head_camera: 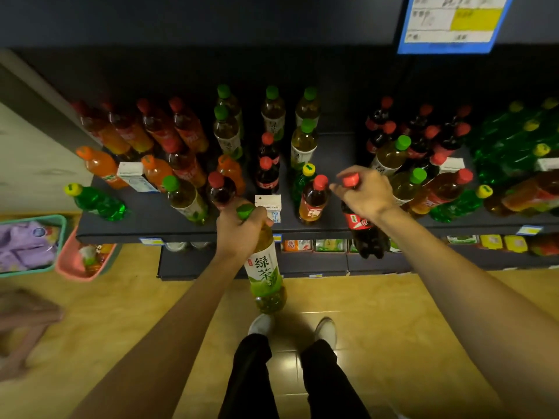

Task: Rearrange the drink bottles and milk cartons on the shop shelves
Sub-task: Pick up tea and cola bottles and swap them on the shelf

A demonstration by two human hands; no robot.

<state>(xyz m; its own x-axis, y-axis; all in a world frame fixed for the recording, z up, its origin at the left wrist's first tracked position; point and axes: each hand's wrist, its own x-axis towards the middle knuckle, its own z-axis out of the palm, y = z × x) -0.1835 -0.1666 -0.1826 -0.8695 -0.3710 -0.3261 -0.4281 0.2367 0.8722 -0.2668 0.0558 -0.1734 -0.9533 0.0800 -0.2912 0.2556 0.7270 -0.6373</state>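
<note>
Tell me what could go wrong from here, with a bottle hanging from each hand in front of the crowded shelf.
1. The left hand grips the green-capped green tea bottle only at its neck, off the dark shelf; it may slip.
2. The right hand holds the red-capped dark cola bottle by its cap; swinging could topple the red-capped amber tea bottle nearby.
3. The small white milk carton stands near the shelf edge between both hands and could get knocked off.

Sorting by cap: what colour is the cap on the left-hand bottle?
Green cap, head view.
</note>
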